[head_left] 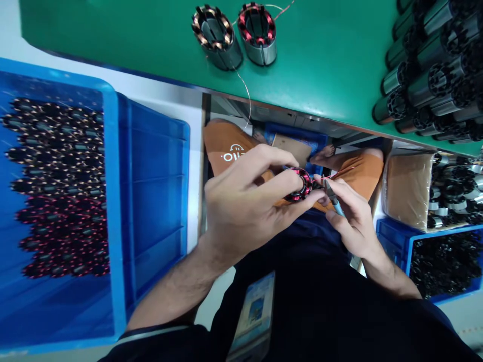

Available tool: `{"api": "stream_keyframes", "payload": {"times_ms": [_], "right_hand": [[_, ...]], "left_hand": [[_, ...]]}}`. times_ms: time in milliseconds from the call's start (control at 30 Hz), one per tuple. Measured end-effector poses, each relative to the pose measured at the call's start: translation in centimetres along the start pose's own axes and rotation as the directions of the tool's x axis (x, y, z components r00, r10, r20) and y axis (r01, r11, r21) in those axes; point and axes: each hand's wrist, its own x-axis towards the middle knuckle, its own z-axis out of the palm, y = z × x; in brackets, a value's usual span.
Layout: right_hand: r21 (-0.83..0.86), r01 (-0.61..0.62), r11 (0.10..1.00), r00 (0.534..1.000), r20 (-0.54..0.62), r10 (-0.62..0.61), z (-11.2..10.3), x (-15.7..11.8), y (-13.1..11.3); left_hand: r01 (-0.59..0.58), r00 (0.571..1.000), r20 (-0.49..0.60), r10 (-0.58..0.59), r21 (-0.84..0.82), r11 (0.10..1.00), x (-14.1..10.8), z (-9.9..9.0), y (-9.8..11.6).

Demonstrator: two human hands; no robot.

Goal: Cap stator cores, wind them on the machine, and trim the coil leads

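Over my lap, my left hand [252, 201] is wrapped round a motor stator [304, 184] wound with red wire. Its ring of coils faces up between my fingers, and most of its body is hidden behind the hand. Close on its right, my right hand [350, 211] grips a small tool with a light blue handle [337, 205], whose metal tip meets the stator's edge near my left fingertips. The exact kind of tool is hard to make out. A thin red wire runs out past the right fingers.
Two wound stators [258, 35] stand on the green table [320, 65], one trailing a wire over the edge. Bare stator cores [433, 85] are piled at right. A blue crate [115, 211] at left holds rows of wound stators. Another blue bin [411, 251] holds black parts.
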Motion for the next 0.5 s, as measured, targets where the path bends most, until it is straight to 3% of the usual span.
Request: {"api": "stream_keyframes", "payload": {"times_ms": [267,367,433,500], "right_hand": [[-0.120,0.017,0.993,0.996,-0.088,-0.028,0.6,-0.3,0.1],[-0.120,0.003,0.993,0.994,-0.105,-0.016,0.6,-0.1,0.6],[-0.157,-0.022,0.987,0.989,-0.149,-0.002,0.3,0.1,1.0],[-0.233,-0.029,0.972,0.984,-0.178,-0.013,-0.1,0.4,1.3]], "left_hand": [[-0.017,1.000,-0.012,0.017,0.035,0.999,-0.2,0.3,0.0],[0.050,0.999,-0.017,-0.050,0.012,0.999,-0.3,0.4,0.0],[0.155,0.987,-0.018,-0.158,-0.112,0.982,-0.4,0.5,-0.2],[0.288,0.954,0.021,-0.301,-0.353,0.890,-0.4,0.8,-0.4]]}}
